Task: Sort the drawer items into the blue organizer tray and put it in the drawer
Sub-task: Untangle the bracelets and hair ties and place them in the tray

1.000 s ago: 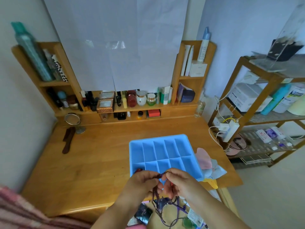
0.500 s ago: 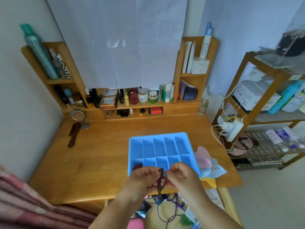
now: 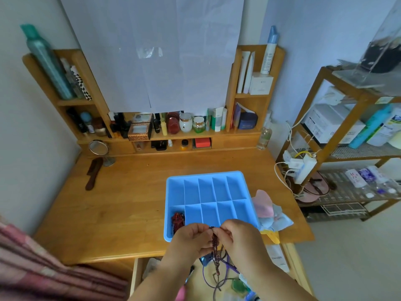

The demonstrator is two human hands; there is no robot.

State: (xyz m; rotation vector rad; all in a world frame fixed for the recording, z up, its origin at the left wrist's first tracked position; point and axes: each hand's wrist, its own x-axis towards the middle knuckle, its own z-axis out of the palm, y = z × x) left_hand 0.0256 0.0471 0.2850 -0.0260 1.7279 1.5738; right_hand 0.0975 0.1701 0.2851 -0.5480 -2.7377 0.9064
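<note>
- Here, both hands meet just over the near edge of the light-blue plastic organizer tray (image 3: pixel 206 192), which sits on the honey-coloured wooden desk (image 3: pixel 121 203), right of centre.
- The left hand (image 3: pixel 191 240) pinches the top of a dark red beaded strand (image 3: pixel 214 244) between curled fingers and thumb.
- The right hand (image 3: pixel 240 237) pinches the same strand just beside the left hand's fingertips, so both hands grip it.
- The strand hangs down from the pinch, above the open wooden drawer (image 3: pixel 138 276) below the desk edge.
- Thin purple cords (image 3: pixel 225 270) tangle beneath the strand, over the drawer's jumbled contents, which are too blurred to name.
- The tray has two rows of five compartments; the near-left compartment holds a red beaded bundle (image 3: pixel 178 218), and the others look bare where visible.
- A pink and pale-blue cloth pile (image 3: pixel 267 209) lies touching the tray's right side, with a yellow piece (image 3: pixel 273 235) at the desk's near edge.
- A brown wooden comb (image 3: pixel 93 173) lies at the desk's far left, beside a small round mirror (image 3: pixel 98 147) on a stand.
- Jars and bottles fill the wooden shelf unit (image 3: pixel 249 135) at the back of the desk.
- A wooden rack (image 3: pixel 334 127) stands to the right, with a white power strip (image 3: pixel 303 168) and cables hanging at its near corner.
- A pink striped fabric (image 3: pixel 39 263) fills the lower-left corner.
</note>
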